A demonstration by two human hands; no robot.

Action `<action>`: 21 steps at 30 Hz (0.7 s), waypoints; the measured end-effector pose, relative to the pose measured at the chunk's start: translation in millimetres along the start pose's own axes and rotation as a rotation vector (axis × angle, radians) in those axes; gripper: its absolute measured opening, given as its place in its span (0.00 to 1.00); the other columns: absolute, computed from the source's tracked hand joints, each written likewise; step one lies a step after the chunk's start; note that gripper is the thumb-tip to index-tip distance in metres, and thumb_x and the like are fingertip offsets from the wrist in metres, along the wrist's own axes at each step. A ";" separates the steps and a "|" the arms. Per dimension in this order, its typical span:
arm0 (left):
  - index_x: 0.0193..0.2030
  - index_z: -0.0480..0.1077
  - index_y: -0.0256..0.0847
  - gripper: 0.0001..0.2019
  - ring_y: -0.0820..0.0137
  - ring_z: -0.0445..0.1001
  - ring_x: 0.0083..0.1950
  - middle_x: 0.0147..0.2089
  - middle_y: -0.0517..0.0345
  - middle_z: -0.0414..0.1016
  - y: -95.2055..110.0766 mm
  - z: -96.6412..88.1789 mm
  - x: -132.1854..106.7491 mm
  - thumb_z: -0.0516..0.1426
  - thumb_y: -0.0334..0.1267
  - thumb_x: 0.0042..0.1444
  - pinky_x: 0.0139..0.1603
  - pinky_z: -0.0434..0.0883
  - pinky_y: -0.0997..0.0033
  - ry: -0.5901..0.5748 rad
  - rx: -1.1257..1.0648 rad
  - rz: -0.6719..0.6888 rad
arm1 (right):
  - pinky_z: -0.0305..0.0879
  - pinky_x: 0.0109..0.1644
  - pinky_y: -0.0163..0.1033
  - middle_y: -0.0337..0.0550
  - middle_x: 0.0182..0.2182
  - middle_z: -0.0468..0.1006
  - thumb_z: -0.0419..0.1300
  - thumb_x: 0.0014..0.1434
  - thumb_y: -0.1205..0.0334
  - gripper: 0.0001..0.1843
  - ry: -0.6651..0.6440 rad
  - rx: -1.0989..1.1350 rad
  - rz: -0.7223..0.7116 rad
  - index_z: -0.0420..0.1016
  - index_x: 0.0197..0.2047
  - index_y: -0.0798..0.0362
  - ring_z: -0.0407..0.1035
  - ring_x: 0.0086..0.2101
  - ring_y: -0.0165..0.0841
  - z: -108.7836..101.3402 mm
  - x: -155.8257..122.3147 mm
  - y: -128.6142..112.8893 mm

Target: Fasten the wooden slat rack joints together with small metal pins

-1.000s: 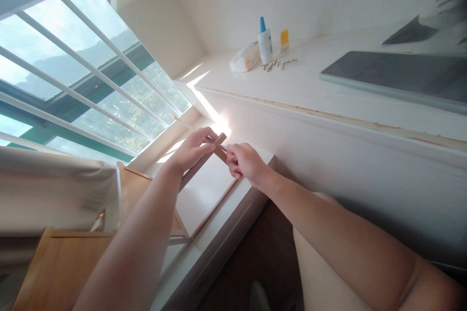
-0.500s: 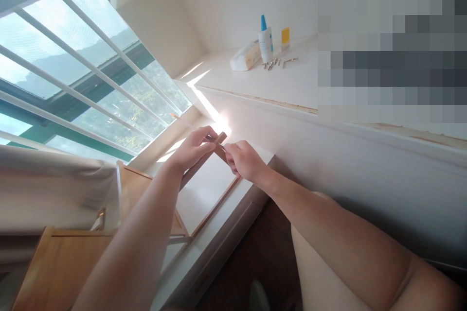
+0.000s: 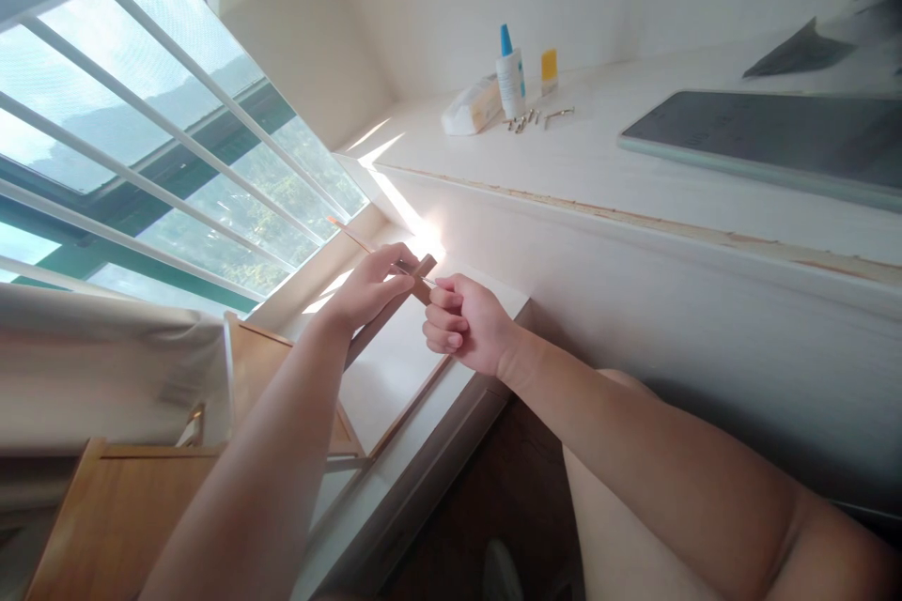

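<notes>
Since half-second ago our right hand rolled, knuckles out, fingers clenched on thin pin at frame corner. Left hand grips frame, on ledge below counter.

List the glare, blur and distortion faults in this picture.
Head view: sun glare whites out the sill beyond the left hand and right hand, half hiding the thin tool at the wooden frame; top right corner dark and smeared; curtain blurred; the window bars slant from the tilted wide-angle lens.
</notes>
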State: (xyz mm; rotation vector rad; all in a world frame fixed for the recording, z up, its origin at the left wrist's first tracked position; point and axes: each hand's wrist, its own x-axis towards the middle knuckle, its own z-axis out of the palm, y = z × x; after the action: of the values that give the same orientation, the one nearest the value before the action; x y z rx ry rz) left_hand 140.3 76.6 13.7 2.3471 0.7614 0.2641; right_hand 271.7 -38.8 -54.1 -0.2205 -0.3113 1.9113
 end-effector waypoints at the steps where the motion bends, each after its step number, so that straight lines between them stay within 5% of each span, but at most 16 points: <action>1: 0.37 0.67 0.39 0.06 0.65 0.73 0.41 0.37 0.57 0.72 0.0 0.0 0.0 0.52 0.33 0.52 0.44 0.69 0.64 -0.001 0.000 -0.001 | 0.40 0.20 0.34 0.30 0.09 0.47 0.48 0.59 0.58 0.20 0.030 -0.038 0.001 0.40 0.21 0.50 0.47 0.13 0.26 -0.5 0.0 -0.9; 8: 0.37 0.67 0.39 0.06 0.66 0.72 0.40 0.37 0.57 0.72 1.9 0.2 -1.6 0.52 0.34 0.53 0.43 0.68 0.64 0.001 0.022 0.002 | 0.42 0.21 0.34 0.30 0.10 0.47 0.47 0.60 0.61 0.20 -0.083 0.102 -0.012 0.40 0.22 0.50 0.46 0.14 0.25 6.0 -6.6 2.2; 13: 0.37 0.68 0.38 0.06 0.67 0.71 0.39 0.36 0.58 0.71 5.5 0.0 -1.7 0.53 0.35 0.53 0.42 0.67 0.66 -0.003 0.048 -0.002 | 0.39 0.20 0.34 0.30 0.10 0.47 0.49 0.60 0.58 0.20 0.018 0.001 -0.039 0.41 0.22 0.50 0.47 0.13 0.26 7.2 -5.8 5.8; 21: 0.36 0.67 0.39 0.05 0.69 0.70 0.38 0.35 0.60 0.71 4.6 -0.1 -1.4 0.53 0.36 0.52 0.40 0.66 0.68 -0.006 0.035 0.004 | 0.40 0.20 0.34 0.30 0.10 0.47 0.48 0.59 0.59 0.20 0.009 -0.011 0.014 0.40 0.22 0.50 0.47 0.13 0.26 3.5 -5.4 -2.3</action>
State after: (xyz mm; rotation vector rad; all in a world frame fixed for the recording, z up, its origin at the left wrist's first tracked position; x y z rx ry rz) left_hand 141.3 72.9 16.7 2.3818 0.7640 0.2474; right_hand 274.6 -43.5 -50.0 -0.2395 -0.3147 1.9226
